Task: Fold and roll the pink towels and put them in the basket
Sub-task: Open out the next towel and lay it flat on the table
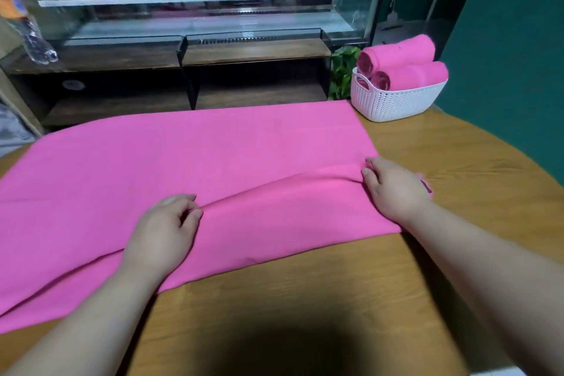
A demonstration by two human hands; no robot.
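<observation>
my left hand [164, 232] and right hand [396, 189] each pinch a raised fold in the pink towel [183, 156] on the table [305, 299]

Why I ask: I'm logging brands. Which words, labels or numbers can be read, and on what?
None can be read.
Label on the plastic bottle: orange and blue, too blurred to read.
On the white basket, rolled towels and flat pink towel: no print shows.

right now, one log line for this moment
step: fold | left hand: grips towel | right hand: grips towel | basket: holds rolls
</observation>
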